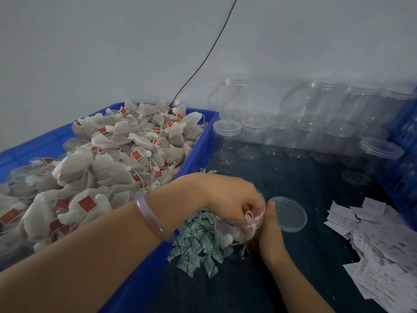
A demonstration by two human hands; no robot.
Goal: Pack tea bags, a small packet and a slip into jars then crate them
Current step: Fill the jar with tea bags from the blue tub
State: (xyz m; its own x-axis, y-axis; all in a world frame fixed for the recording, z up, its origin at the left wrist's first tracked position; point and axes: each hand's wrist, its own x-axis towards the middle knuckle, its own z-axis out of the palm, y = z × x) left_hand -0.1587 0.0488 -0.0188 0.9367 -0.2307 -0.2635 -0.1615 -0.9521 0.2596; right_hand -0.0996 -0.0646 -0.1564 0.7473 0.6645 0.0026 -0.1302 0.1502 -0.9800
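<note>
The fingers of my left hand curl down inside the mouth of the tilted jar, just above the tea bags in it, whether pinching one I cannot tell, while my right hand grips the jar's side

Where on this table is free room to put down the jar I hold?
Bare cloth lies between the row of empty jars and the loose lid. A second patch lies nearer you, beside the packets. The slips crowd the right side, jars the back.

Dim, flat, cool indoor light; soft overall blur, wide-angle bending at edges, faint shadows.
</note>
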